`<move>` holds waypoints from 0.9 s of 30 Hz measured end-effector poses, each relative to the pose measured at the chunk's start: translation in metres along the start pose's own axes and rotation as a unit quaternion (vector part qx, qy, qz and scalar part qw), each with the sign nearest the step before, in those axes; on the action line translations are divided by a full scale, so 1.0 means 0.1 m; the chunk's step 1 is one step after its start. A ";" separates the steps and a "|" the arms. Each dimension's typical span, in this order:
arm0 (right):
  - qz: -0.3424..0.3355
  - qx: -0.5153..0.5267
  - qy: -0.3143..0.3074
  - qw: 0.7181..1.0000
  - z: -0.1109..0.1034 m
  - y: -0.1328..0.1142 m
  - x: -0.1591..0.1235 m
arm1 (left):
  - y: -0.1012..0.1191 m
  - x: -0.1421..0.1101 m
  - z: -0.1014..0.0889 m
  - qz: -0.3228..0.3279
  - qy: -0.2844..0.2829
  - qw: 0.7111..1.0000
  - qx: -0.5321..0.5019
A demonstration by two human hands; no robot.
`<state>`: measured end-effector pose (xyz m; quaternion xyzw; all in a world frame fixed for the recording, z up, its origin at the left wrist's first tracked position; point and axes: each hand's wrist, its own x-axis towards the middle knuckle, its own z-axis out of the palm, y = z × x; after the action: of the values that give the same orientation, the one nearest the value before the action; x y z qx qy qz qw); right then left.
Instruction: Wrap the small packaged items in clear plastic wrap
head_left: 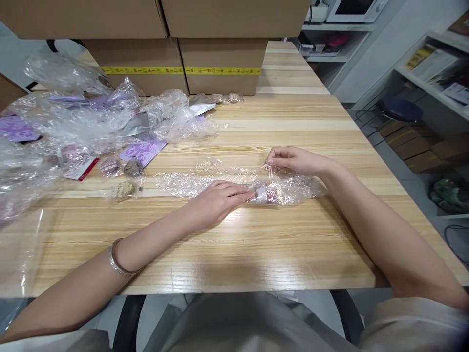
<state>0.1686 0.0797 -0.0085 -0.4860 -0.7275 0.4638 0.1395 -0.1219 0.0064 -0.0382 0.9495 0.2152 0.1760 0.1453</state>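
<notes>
Crinkled clear plastic film (298, 188) lies along the middle of the wooden table (234, 254). A small packet (269, 194) with red and pale parts shows through it; its exact kind I cannot make out. My left hand (222, 200) rests flat on the film and on the packet's left end, fingers stretched out and close together. My right hand (291, 160) pinches a raised bit of the film just beyond the packet, thumb against the fingers.
A heap of crumpled clear wrap (98, 120) covers the left side, with purple cards (144, 152) among it. Small wrapped pieces (124, 189) lie before it. Cardboard boxes (220, 54) stand at the back. To the right are shelves (432, 78) and a dark stool (399, 110).
</notes>
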 end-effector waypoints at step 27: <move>0.138 -0.197 0.268 0.933 0.22 0.12 -0.82 | -0.55 -0.32 -0.64 -0.352 0.058 0.932 -0.072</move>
<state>0.2014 0.0007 -0.0095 -0.7056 -0.6654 0.1783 0.1659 -0.1937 0.0518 -0.0087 0.7881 0.5301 0.1837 0.2531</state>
